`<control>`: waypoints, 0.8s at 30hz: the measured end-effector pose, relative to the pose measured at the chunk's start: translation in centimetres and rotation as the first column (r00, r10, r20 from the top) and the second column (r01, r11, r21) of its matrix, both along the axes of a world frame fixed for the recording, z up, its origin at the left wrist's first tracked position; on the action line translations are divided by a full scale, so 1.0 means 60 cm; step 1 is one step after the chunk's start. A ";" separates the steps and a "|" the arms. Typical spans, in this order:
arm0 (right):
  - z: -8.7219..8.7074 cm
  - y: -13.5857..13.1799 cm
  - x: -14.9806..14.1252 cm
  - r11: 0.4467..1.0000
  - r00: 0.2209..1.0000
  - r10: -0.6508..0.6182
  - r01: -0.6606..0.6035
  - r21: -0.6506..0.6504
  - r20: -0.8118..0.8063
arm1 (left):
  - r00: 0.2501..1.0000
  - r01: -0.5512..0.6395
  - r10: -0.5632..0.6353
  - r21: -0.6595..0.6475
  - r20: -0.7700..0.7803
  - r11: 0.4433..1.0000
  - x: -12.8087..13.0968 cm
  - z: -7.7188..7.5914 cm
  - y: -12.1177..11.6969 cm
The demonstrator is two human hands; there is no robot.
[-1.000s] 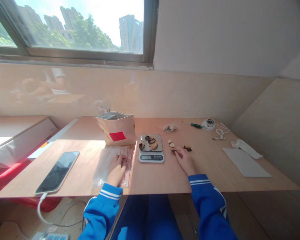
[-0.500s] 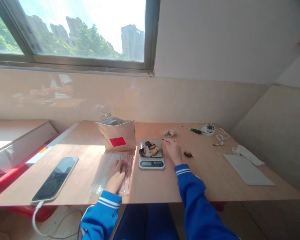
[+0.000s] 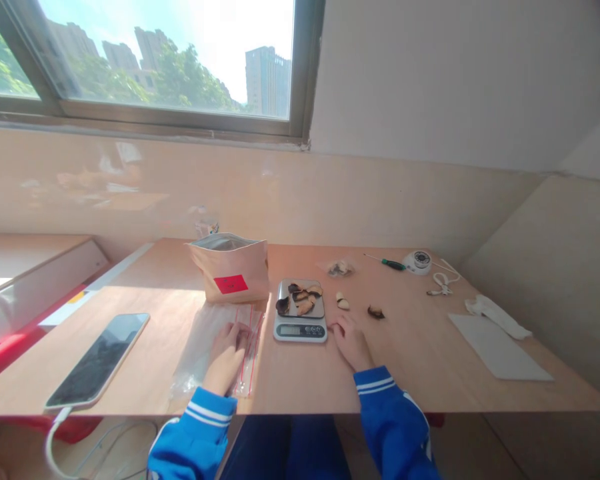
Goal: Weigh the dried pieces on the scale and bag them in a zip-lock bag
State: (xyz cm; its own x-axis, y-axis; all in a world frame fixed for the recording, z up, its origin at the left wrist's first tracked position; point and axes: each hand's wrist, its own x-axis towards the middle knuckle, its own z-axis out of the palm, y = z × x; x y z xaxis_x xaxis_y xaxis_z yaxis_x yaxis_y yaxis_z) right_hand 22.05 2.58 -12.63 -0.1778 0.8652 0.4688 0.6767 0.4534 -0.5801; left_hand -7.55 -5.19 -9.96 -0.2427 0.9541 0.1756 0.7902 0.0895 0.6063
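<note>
Bags of clear plastic with red lines lay flat under the left hand. Its fingers were bent and rested on top of them. I could not tell if they pinched the plastic. The right hand was low by the table, with its fingers bent and close to each other. I could not tell if its thumb and fingers met.

The scale sat between the two hands, just beside the right fingertips. Its plate, a bit ahead of both hands, held some curly brown and black pieces. Pale bits lay just past the right fingers, and one dark piece lay ahead of that hand and to its right. A small clear bag with bits inside was farther ahead.

A tan paper bag with a red label stood open ahead of the left hand. A phone with a white cord plugged in lay well to that hand's left. Far to the right of the right hand were a flat white sheet and a white bundle.
</note>
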 end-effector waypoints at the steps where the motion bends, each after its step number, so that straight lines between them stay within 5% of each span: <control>1: 0.002 0.001 -0.004 1.000 1.000 0.011 -0.011 -0.011 0.011 | 1.000 -0.003 0.003 -0.005 0.000 1.000 0.001 0.002 -0.001; 5: 0.012 0.001 -0.008 1.000 1.000 -0.004 0.004 -0.016 -0.024 | 0.997 -0.071 0.073 0.059 -0.027 0.996 0.006 0.009 -0.007; 8: 0.015 0.000 -0.004 1.000 0.998 -0.027 0.027 -0.001 -0.051 | 0.959 -0.267 0.280 0.183 -0.048 0.946 0.006 0.014 -0.012; 11: 0.016 0.000 -0.003 0.999 0.998 -0.042 0.043 0.018 -0.048 | 0.919 -0.385 0.394 0.167 -0.023 0.908 0.002 0.018 -0.016; 18: 0.019 -0.001 -0.003 0.996 0.995 -0.058 0.063 0.068 -0.079 | 0.957 -0.218 0.186 -0.129 -0.221 0.967 -0.012 0.010 -0.017; 24: 0.021 -0.003 -0.002 0.996 0.994 -0.059 0.064 0.061 -0.091 | 0.970 -0.205 0.187 -0.111 -0.153 0.972 -0.025 -0.001 -0.013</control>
State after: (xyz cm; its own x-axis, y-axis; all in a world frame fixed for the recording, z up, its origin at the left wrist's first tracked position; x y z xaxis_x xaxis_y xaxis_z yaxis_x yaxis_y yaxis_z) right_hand 21.94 2.39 -11.36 -0.0804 0.8409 0.5352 0.6513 0.4508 -0.6104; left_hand -9.04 -5.99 -10.02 -0.4085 0.9069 0.1036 0.8259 0.3190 0.4649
